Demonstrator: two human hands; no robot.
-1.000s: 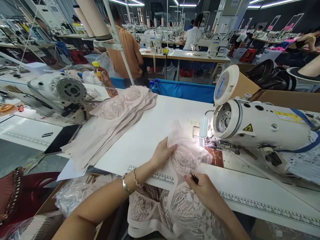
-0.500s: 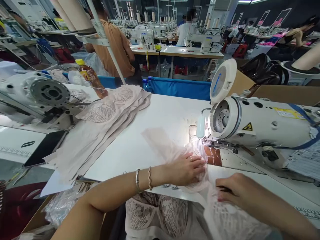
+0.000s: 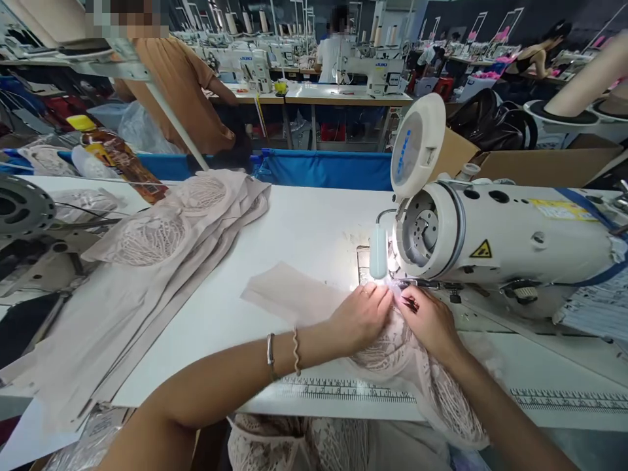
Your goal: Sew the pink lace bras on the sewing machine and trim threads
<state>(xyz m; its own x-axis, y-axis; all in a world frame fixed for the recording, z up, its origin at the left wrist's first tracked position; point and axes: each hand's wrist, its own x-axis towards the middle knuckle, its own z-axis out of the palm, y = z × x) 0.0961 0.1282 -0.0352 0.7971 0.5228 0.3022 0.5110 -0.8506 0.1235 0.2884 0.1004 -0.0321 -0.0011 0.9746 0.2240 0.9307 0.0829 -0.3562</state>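
Observation:
A beige lace bra lies under the needle area of the white sewing machine, its lace part drooping over the table's front edge. My left hand is closed, fingertips pinching the fabric just in front of the lit needle. Close beside it, my right hand pinches the same garment; a small dark shape shows between its fingers, too unclear to name. From under my left hand a sheer fabric panel spreads leftward across the white table. The needle and presser foot are mostly hidden.
On the left lies a stack of beige lace garments, with a tea bottle behind it. Another machine stands at the far left. More lace pieces rest on my lap. A person in a brown shirt is beyond the blue cloth trough.
My right hand has moved left and forward from the lace at the table edge to the needle area, beside my left hand. The lace has been drawn in with it. The camera view has shifted.

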